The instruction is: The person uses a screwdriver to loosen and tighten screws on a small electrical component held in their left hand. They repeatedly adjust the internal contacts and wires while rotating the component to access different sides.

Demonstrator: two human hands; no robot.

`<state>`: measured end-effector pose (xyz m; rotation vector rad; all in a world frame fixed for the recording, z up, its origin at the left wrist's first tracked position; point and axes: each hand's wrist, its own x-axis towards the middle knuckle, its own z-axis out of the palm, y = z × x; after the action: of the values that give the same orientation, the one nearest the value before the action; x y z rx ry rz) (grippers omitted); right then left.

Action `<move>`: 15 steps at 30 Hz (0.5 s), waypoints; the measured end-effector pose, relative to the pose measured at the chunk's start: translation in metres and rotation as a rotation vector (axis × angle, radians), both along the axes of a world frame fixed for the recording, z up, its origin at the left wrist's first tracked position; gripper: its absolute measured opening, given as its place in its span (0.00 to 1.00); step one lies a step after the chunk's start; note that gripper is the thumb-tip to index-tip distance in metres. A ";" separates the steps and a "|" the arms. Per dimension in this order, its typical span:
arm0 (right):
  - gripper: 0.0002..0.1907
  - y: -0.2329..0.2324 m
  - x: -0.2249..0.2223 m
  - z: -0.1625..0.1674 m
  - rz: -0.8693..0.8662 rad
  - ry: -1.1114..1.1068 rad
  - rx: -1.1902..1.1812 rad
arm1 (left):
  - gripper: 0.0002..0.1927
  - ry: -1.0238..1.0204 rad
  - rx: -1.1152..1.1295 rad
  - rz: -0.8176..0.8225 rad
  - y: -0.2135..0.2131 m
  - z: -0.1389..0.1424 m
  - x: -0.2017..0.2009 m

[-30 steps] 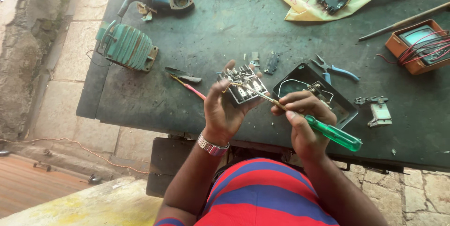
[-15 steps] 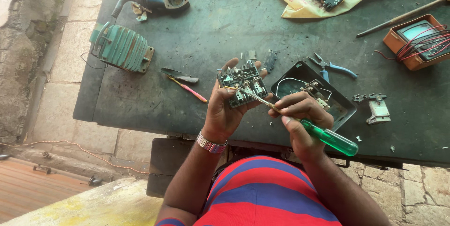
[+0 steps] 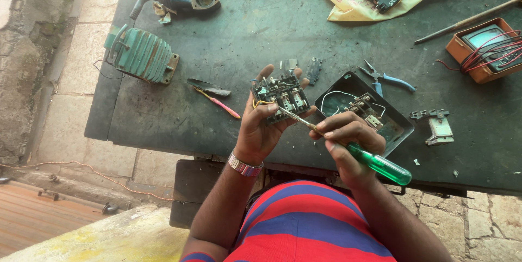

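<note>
Above the near edge of the dark workbench (image 3: 228, 50), the left hand (image 3: 261, 131) is cupped palm-up with its fingers curled narrowly around a black switch assembly (image 3: 280, 98), thumb pressed on the near face and fingertips showing past the far edge. The assembly is held clear of the bench surface, tilted toward the camera, with metal terminals and a yellow wire visible on it. The right hand (image 3: 345, 139) is closed fully around a green-handled screwdriver (image 3: 375, 163); the shaft runs up and left, and its tip touches the assembly beside the left thumb. A metal watch (image 3: 244, 165) sits on the left wrist.

Just behind the right hand lies an open black enclosure (image 3: 397, 126) containing a second switch block. Blue-handled pliers (image 3: 387, 77) lie near its far corner. A pink-handled tool (image 3: 220, 104) lies left of the left hand. Farther left rests 1 green ribbed motor housing (image 3: 142, 55). An orange-cased meter (image 3: 486, 50) with red leads stands at the right edge.
</note>
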<state>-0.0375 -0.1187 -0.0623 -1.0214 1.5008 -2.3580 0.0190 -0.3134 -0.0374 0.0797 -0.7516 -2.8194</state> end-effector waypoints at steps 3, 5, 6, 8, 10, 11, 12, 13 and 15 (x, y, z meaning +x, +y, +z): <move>0.08 0.001 -0.003 -0.004 0.030 0.022 -0.043 | 0.51 0.077 0.004 -0.036 -0.004 -0.004 0.000; 0.08 0.003 -0.004 -0.006 0.047 0.026 -0.078 | 0.54 0.101 0.010 -0.056 -0.006 -0.006 0.001; 0.08 0.004 -0.004 -0.006 0.052 0.019 -0.093 | 0.56 0.112 0.012 -0.068 -0.007 -0.007 0.001; 0.08 0.009 -0.004 -0.005 0.046 0.020 -0.121 | 0.57 0.149 -0.031 -0.073 -0.009 -0.010 0.001; 0.08 0.016 -0.003 -0.004 0.023 0.035 -0.144 | 0.58 0.167 -0.021 -0.049 -0.010 -0.013 0.002; 0.07 0.019 -0.002 -0.004 -0.018 0.120 -0.110 | 0.57 0.167 0.010 -0.020 -0.011 -0.015 0.002; 0.07 0.022 -0.001 -0.005 -0.058 0.207 -0.077 | 0.57 0.170 0.039 0.009 -0.013 -0.017 0.002; 0.06 0.025 0.000 -0.006 -0.098 0.296 -0.045 | 0.54 0.183 -0.058 0.071 -0.016 -0.019 0.001; 0.07 0.026 0.003 -0.012 -0.172 0.466 0.159 | 0.49 0.205 -0.251 0.195 -0.020 -0.023 0.002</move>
<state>-0.0342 -0.0930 -0.0742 -1.5301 1.9674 -2.1532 0.0209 -0.3336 -0.0607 -0.1657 -0.9814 -2.4823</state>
